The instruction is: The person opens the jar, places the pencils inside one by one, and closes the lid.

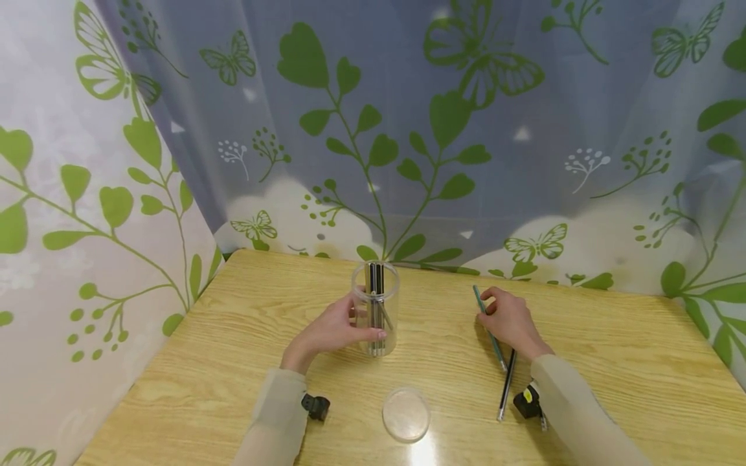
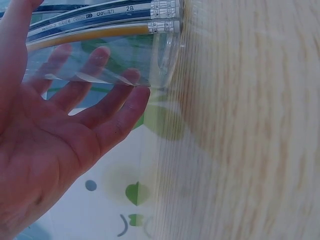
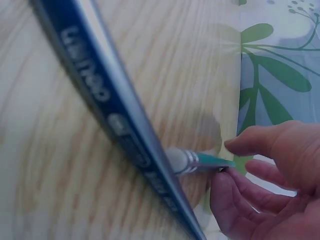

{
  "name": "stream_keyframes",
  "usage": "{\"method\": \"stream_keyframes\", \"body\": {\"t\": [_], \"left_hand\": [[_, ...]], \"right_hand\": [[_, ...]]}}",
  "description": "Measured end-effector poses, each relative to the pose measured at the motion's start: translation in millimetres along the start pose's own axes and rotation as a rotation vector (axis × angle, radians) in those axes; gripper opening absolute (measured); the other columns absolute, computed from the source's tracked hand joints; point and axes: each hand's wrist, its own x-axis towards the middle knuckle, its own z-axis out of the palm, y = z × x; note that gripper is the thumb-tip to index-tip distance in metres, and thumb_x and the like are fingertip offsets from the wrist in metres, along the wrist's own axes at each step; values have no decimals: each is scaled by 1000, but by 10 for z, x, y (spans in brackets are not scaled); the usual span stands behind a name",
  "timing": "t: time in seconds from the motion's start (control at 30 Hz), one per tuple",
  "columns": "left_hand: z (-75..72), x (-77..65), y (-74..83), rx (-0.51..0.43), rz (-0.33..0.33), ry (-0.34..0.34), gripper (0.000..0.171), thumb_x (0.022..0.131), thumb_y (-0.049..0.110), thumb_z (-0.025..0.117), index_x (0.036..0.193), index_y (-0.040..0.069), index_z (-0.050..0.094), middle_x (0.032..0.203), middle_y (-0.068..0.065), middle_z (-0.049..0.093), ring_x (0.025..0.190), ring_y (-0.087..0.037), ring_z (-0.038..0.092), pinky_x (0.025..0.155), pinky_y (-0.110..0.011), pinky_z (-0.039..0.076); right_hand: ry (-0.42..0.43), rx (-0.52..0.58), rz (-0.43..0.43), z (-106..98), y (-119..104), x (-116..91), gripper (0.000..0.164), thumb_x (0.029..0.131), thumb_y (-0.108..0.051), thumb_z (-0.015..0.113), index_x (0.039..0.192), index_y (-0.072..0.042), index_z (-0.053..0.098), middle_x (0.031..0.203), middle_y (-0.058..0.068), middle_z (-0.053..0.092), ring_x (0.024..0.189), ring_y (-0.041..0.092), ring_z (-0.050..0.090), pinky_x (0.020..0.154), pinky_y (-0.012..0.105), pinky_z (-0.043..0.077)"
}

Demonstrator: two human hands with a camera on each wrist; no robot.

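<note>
A clear cylindrical jar point(image 1: 392, 323) stands upright on the table with several pencils point(image 2: 100, 20) inside, dark ones and a yellow one, their eraser ends down. My left hand point(image 1: 337, 329) holds the jar from the left side, thumb in front and fingers behind it. To the right, my right hand point(image 1: 511, 318) pinches a green pencil point(image 1: 497, 353) between thumb and fingers, its eraser end pointing toward me. Beside it lies a dark blue pencil point(image 1: 506, 388), close to the camera in the right wrist view.
A round clear lid point(image 1: 406, 415) lies in front of the jar. The end of another pencil point(image 1: 544, 424) shows beneath the right wrist. Patterned curtains point(image 1: 373, 129) hang behind the wooden table point(image 1: 233, 362) and at its left.
</note>
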Motion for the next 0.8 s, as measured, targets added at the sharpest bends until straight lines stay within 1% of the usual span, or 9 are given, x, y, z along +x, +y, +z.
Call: {"method": "stream_keyframes", "body": {"t": [0.17, 0.3, 0.43, 0.53, 0.67, 0.8], "left_hand": [[0, 2, -5, 4, -10, 4, 80, 85, 37, 84, 153, 29, 41, 137, -8, 63, 126, -32, 61, 101, -51, 56], [3, 3, -2, 8, -11, 2, 80, 85, 37, 84, 152, 28, 42, 137, -8, 63, 126, -32, 61, 100, -50, 56], [9, 1, 3, 9, -9, 0, 80, 86, 37, 84, 153, 28, 41, 136, -8, 63, 125, -31, 62, 100, -49, 56], [13, -1, 0, 7, -9, -2, 82, 86, 36, 84, 155, 27, 39, 137, -8, 63, 126, -32, 62, 100, -49, 56], [11, -6, -6, 7, -14, 4, 85, 85, 37, 84, 156, 27, 38, 138, -9, 62, 127, -33, 61, 100, -50, 56], [6, -12, -3, 14, -21, 8, 85, 85, 38, 84, 155, 27, 38, 138, -9, 62, 127, -33, 60, 100, -50, 56]], "right_hand": [[5, -18, 9, 8, 18, 39, 38, 90, -4, 69, 126, 6, 59, 99, 23, 72, 78, 29, 69, 64, 39, 57], [1, -10, 31, -5, 25, 52, 41, 89, -6, 70, 126, 6, 59, 98, 23, 71, 78, 29, 68, 64, 38, 56], [-7, 9, 52, -21, 14, 32, 47, 89, -9, 73, 130, 7, 56, 100, 24, 72, 78, 29, 68, 63, 37, 56], [-8, 30, 68, -43, -2, 6, 53, 89, -11, 73, 135, 7, 53, 101, 23, 72, 78, 27, 68, 62, 35, 56], [7, 70, 73, -105, -37, -22, 59, 89, -11, 69, 141, 6, 47, 97, 21, 70, 70, 21, 64, 57, 32, 52], [22, 126, 68, -192, -96, -31, 67, 91, -10, 66, 149, 6, 38, 90, 17, 67, 58, 22, 64, 51, 32, 51]]}}
